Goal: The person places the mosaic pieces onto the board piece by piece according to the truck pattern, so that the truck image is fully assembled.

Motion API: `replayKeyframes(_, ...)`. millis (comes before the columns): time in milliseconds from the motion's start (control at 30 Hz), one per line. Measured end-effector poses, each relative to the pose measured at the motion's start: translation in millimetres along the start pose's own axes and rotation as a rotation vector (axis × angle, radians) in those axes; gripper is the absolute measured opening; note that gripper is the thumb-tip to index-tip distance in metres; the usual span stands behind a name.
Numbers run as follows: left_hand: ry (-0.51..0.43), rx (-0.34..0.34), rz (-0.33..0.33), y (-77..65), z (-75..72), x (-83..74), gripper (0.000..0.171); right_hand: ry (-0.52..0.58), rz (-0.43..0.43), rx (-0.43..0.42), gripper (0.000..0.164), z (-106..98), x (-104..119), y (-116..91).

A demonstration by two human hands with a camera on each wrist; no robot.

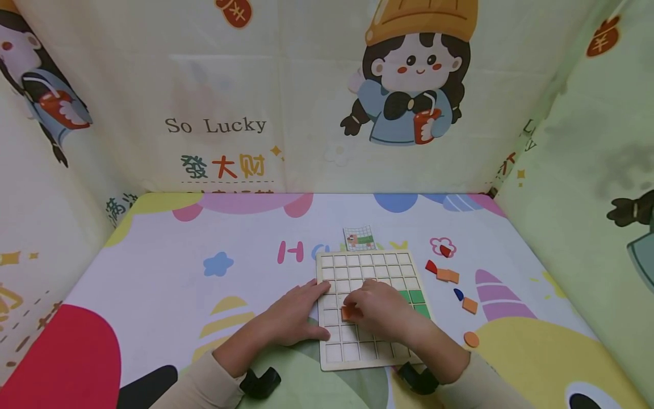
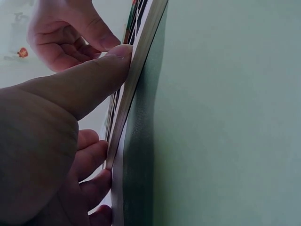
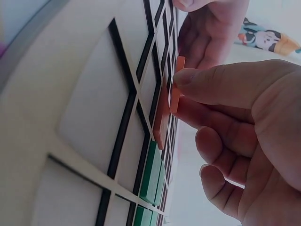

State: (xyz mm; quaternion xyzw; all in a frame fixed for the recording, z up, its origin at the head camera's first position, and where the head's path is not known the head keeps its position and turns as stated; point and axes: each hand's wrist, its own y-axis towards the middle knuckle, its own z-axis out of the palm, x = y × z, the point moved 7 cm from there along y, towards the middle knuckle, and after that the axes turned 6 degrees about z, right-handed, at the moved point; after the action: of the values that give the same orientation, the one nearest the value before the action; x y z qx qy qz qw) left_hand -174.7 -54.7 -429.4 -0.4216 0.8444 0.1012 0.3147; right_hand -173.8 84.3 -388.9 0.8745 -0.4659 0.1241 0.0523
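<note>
A pale wooden grid board (image 1: 334, 353) lies on the patterned cloth. My left hand (image 1: 293, 312) rests at its left side, with thumb and fingers spread along the edge. Over the board's middle, my right hand (image 1: 383, 307) pinches an orange tile (image 3: 177, 96) between thumb and finger. The tile stands tilted close to the grid; whether it touches a cell I cannot tell. Beside it, another orange tile (image 3: 161, 117) lies on the grid. Several green tiles (image 1: 416, 296) fill cells at the right, partly hidden by my right hand.
A small card with a gridded picture (image 1: 359, 238) lies behind the board. To the right are loose pieces: red ones (image 1: 431, 266), orange rectangular ones (image 1: 447, 275), a blue half-round (image 1: 458, 294), an orange square (image 1: 470, 305) and an orange disc (image 1: 471, 339). Cloth walls (image 1: 306, 85) enclose the table.
</note>
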Motion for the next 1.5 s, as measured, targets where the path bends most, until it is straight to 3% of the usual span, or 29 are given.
replayKeyframes(267, 0.001, -0.002, 0.006, -0.6, -0.3, -0.8, 0.088, -0.005, 0.022, 0.036, 0.012, 2.3, 2.7, 0.8)
replayKeyframes(667, -0.007, -0.003, 0.005, 0.0, -0.2, 0.2, 0.09, 0.001, 0.012, 0.018, 0.008, 2.7, 2.4, 1.7)
replayKeyframes(1033, -0.088, -0.064, -0.027, -0.3, -0.6, 2.0, 0.103, 0.014, 0.025, 0.016, 0.011, 3.5, 1.0, 1.6)
replayKeyframes(1500, -0.088, -0.085, -0.051, -0.1, -2.8, 4.7, 0.108, 0.026, 0.008, 0.005, 0.011, 3.5, 0.8, 1.0)
